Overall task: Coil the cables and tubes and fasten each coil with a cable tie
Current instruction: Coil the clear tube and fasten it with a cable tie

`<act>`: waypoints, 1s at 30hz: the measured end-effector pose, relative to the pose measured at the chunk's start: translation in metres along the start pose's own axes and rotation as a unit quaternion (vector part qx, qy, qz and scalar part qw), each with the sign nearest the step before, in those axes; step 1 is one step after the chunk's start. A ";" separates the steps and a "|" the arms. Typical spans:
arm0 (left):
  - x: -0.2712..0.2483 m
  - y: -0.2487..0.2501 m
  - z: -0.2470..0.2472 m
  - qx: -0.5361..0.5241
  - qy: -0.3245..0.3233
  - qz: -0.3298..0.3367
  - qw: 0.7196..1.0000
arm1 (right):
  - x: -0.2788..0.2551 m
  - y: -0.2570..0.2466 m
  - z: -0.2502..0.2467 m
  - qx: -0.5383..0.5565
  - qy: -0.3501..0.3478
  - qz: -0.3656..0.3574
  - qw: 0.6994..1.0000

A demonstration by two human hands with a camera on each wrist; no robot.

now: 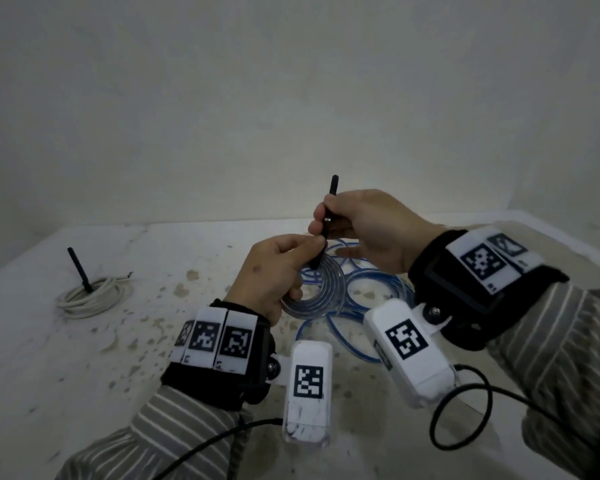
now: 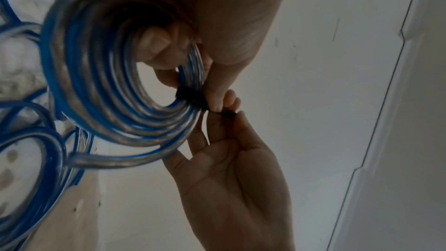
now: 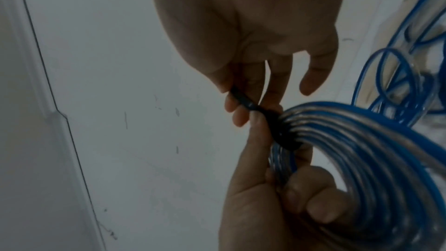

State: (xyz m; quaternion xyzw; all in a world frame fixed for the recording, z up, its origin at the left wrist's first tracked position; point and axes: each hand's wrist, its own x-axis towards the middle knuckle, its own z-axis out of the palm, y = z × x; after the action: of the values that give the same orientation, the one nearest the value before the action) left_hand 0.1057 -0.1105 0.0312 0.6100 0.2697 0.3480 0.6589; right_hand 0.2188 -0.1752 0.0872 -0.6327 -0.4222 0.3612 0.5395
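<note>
My left hand (image 1: 274, 268) grips a coil of clear and blue tube (image 1: 312, 299) above the table, fingers through the ring and thumb on its outer edge. A black cable tie (image 1: 328, 223) is wrapped round the coil (image 2: 101, 75) beside that thumb. My right hand (image 1: 357, 226) pinches the tie's tail between thumb and forefinger, and the free end sticks up above the hand. In the left wrist view the tie (image 2: 190, 98) crosses the strands. In the right wrist view the tie (image 3: 277, 129) runs from the coil (image 3: 362, 150) into my right fingers (image 3: 241, 115).
Loose loops of the same blue tube (image 1: 361, 306) lie on the stained white table (image 1: 84, 341) under my hands. A white cable coil (image 1: 90, 296) with a black tie standing up lies at the far left. Black camera leads (image 1: 465, 410) trail near the front edge.
</note>
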 end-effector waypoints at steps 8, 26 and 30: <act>-0.009 0.015 0.004 0.023 -0.016 0.013 1.000 | 0.002 -0.014 0.002 0.057 0.067 0.007 0.996; -0.021 0.025 -0.022 0.023 0.043 0.002 0.999 | -0.026 0.024 0.001 -0.096 -0.032 -0.085 0.991; -0.027 0.032 -0.037 0.130 0.021 0.007 0.991 | -0.022 0.028 0.004 -0.054 -0.025 -0.084 0.995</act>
State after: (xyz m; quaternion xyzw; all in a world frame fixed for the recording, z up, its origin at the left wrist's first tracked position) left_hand 0.0559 -0.1082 0.0568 0.6846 0.3220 0.3271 0.5662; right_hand 0.2108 -0.1962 0.0593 -0.6135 -0.5064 0.3070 0.5224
